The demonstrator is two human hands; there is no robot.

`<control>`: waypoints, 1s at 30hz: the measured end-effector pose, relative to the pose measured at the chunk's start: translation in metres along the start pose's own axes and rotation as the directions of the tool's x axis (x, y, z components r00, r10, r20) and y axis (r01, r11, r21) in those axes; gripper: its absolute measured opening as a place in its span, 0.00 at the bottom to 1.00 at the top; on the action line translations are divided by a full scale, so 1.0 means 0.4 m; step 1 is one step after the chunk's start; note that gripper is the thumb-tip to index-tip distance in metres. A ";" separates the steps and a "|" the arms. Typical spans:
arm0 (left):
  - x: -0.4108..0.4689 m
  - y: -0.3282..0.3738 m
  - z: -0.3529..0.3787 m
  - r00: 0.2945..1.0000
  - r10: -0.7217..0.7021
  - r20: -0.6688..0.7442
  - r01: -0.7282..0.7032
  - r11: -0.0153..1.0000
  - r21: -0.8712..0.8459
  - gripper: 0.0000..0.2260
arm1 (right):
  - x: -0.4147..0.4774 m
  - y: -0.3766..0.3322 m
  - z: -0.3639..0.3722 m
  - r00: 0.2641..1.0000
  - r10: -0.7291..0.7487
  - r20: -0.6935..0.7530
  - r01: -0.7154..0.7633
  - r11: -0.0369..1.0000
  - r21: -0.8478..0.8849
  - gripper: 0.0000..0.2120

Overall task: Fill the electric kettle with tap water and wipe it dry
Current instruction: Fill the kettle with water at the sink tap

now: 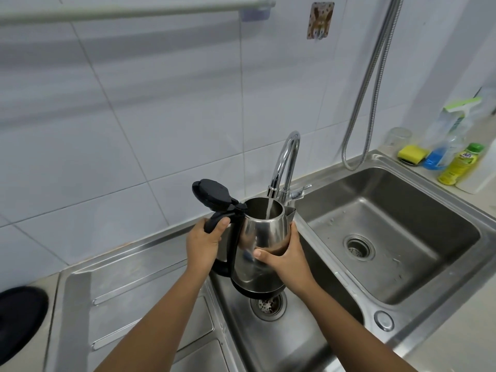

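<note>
A stainless steel electric kettle [264, 232] with a black handle and base hangs over the small middle sink basin [236, 312]. Its black lid [212, 194] is flipped up and back. My left hand [202, 244] grips the black handle. My right hand [285, 257] wraps around the kettle's body from the right side. A stream of water [269, 209] runs from the chrome tap [285, 162] straight into the kettle's open mouth.
A larger sink basin [389, 237] lies to the right, a ribbed steel draining board [128, 299] to the left. A black round base [20, 318] sits at far left. A yellow sponge [412, 154], spray bottle [445, 146] and green-capped bottle [460, 165] stand at back right. A metal hose [375, 81] hangs on the wall.
</note>
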State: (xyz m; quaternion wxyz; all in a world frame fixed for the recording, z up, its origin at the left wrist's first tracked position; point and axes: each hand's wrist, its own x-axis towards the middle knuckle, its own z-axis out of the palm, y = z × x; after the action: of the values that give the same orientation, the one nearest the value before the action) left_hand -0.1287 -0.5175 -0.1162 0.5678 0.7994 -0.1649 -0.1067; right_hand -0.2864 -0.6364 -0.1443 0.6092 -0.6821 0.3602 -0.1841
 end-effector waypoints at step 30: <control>-0.016 0.013 0.009 1.000 -0.010 -0.002 0.010 1.000 0.001 0.18 | -0.004 -0.005 -0.013 1.000 0.002 -0.006 -0.002 1.000 -0.006 0.66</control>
State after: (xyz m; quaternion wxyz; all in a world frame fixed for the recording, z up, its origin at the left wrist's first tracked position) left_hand -0.1368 -0.5198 -0.1125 0.5668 0.8007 -0.1606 -0.1086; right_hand -0.2906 -0.6388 -0.1411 0.6061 -0.6831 0.3634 -0.1845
